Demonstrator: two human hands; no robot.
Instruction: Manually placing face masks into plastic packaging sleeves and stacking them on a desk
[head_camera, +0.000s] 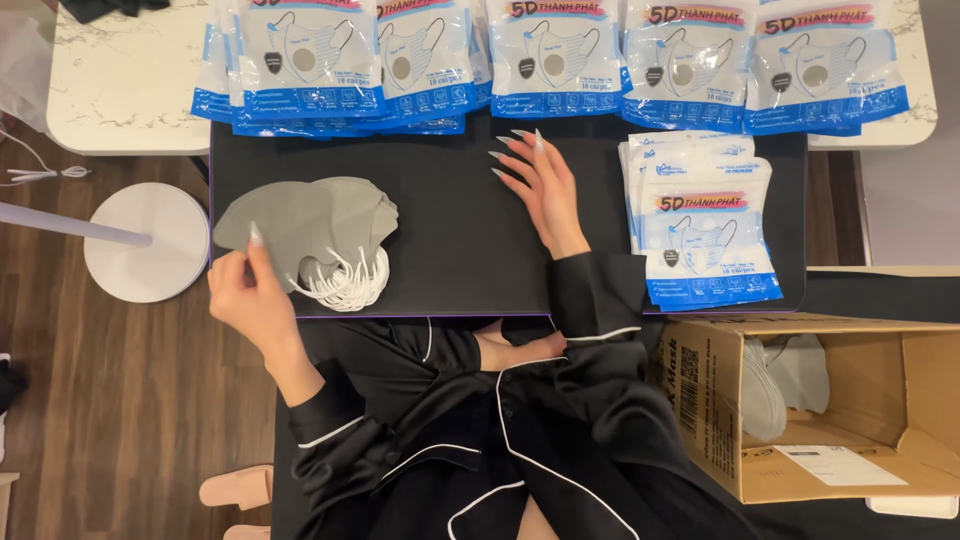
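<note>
Here, a black desk (460, 200) carries everything, with a white marble top behind its far edge. An open cardboard box (880, 400) sits below the desk's near right corner, grey masks inside it. A row of filled mask packets (560, 55) overlaps the far edge. A stack of flat packets (705, 225) lies at the right edge. A pile of grey masks (320, 225) with white ear loops lies at the left edge. The left hand (245, 290) pinches the near left rim of that pile between thumb and fingers. The right hand (540, 185) rests flat mid-desk, fingers spread, holding nothing
</note>
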